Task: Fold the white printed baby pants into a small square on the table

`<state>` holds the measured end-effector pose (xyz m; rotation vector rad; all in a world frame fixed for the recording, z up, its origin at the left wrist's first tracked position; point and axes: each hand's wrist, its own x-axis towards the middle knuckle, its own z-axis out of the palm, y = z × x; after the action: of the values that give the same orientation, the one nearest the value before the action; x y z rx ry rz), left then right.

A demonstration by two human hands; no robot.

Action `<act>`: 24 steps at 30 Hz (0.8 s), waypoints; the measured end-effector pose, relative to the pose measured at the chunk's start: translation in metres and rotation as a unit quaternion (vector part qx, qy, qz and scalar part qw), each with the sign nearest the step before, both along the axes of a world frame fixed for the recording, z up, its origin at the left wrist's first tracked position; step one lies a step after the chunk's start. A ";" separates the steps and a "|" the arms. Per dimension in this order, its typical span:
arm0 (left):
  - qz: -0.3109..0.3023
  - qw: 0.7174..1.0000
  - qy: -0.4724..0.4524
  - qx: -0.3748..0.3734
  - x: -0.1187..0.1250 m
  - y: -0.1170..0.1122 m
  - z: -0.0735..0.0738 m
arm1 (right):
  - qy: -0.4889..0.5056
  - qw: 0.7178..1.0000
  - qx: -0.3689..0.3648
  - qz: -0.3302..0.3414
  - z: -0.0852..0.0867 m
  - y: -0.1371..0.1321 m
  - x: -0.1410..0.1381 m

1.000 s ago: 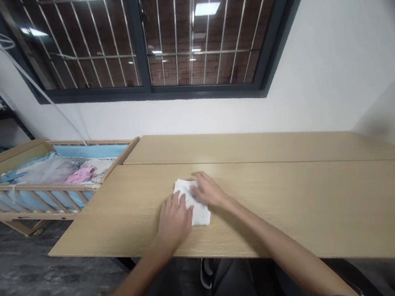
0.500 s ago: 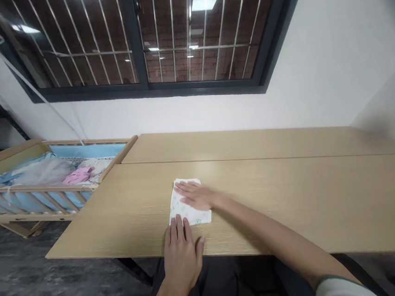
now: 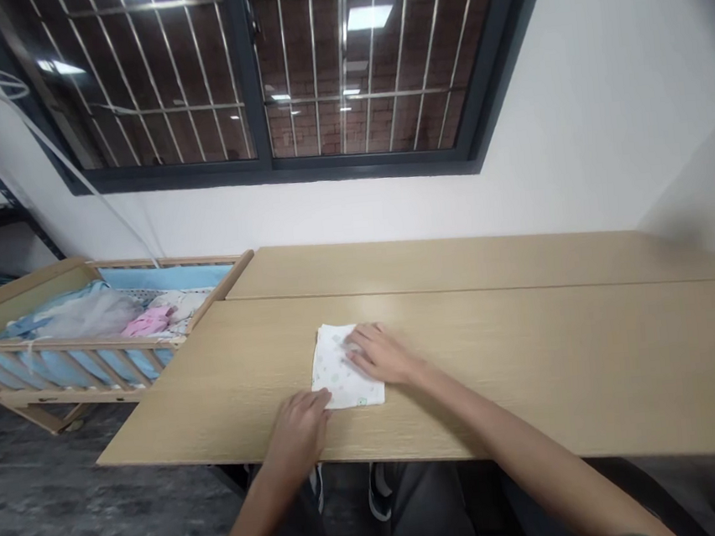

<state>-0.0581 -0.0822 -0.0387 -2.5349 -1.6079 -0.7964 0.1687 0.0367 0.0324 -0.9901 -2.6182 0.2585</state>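
Note:
A small folded white cloth (image 3: 339, 369) with a faint pale print lies flat on the wooden table (image 3: 498, 355), close to its front edge. At the cloth's near left corner is my left hand (image 3: 300, 429), its fingers curled in and seemingly pinching that corner. My right hand (image 3: 382, 354) rests over the right side of the cloth, fingers apart and slightly bent, covering its far right part. Between the hands, the cloth's middle and a small green mark near its front edge stay visible.
To the left stands a wooden crib (image 3: 106, 351) with blue lining, holding sheer fabric and a pink cloth (image 3: 149, 322). A seam crosses the table behind the hands. A barred window (image 3: 272, 171) is set in the white wall; a white cable (image 3: 87, 180) hangs at left.
My right hand has slid right across the cloth, uncovering its far left part. My left hand has turned from lying flat to curled fingers at the near left corner.

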 end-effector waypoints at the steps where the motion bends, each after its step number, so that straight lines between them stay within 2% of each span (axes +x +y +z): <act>1: -0.023 1.000 -0.005 -0.001 -0.008 0.005 0.002 | 0.003 0.999 -0.032 0.009 0.005 -0.011 0.008; 3: -0.060 0.998 -0.011 0.004 -0.018 0.015 0.008 | -0.008 0.995 -0.099 0.028 0.012 -0.030 0.024; 5: -0.070 0.997 -0.032 -0.013 -0.020 0.023 0.014 | -0.030 0.988 -0.147 0.040 0.012 -0.042 0.037; 8: -0.051 0.986 -0.120 -0.100 -0.018 0.037 0.028 | -0.017 0.985 -0.166 0.036 0.005 -0.047 0.043; 10: -0.051 0.967 -0.201 -0.150 -0.018 0.047 0.038 | 0.032 0.986 -0.163 0.020 -0.001 -0.044 0.039; 12: -0.062 0.950 -0.252 -0.171 -0.021 0.056 0.044 | 0.088 0.981 -0.171 -0.007 -0.007 -0.037 0.033; 16: -0.100 0.924 -0.306 -0.205 -0.026 0.071 0.041 | 0.178 0.966 -0.177 -0.066 -0.016 -0.015 0.023; 18: -0.078 0.920 -0.323 -0.210 -0.025 0.080 0.036 | 0.203 0.960 -0.171 -0.089 -0.021 -0.003 0.020; 20: -0.027 0.927 -0.319 -0.198 -0.021 0.092 0.031 | 0.213 0.955 -0.166 -0.121 -0.026 0.010 0.017; 24: 0.066 0.938 -0.291 -0.175 -0.010 0.117 0.024 | 0.204 0.940 -0.148 -0.231 -0.039 0.032 0.008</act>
<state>-0.0683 0.0343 -0.0149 -2.5049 -2.2406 -1.4677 0.1766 0.0682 -0.0063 -1.4369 -1.9425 0.6705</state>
